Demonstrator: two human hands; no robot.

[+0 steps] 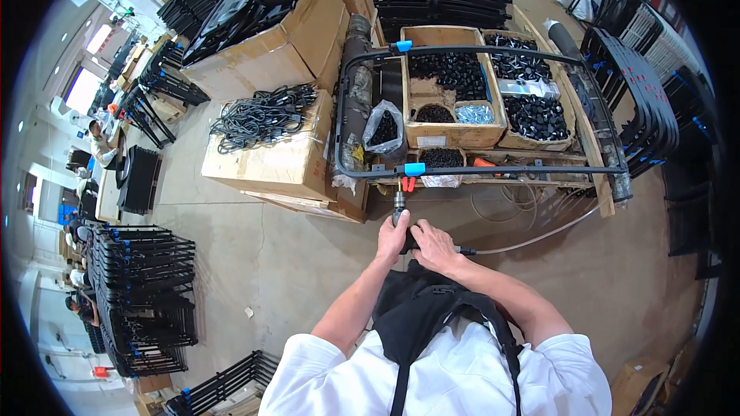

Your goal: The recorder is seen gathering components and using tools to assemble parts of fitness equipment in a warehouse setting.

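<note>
Both my hands are closed around an air drill [399, 217] held in front of my chest. My left hand [391, 239] wraps its body just behind the metal chuck, and my right hand [435, 244] grips the rear, where a pale hose [532, 242] joins. The drill points away from me, its bit reaching a blue clip [415, 169] on the near bar of a black tubular frame [509, 170]. I cannot tell whether the bit touches. That frame lies across two wrapped supports, with a second blue clip [401, 46] on its far bar.
Under the frame, wooden bins [455, 137] hold black plastic parts and screws. Left of them, a carton [266, 166] carries coiled black cables [266, 117]; a bigger carton [254, 62] holds black panels. Stacked black frames [142, 293] stand left, more frames [632, 92] right.
</note>
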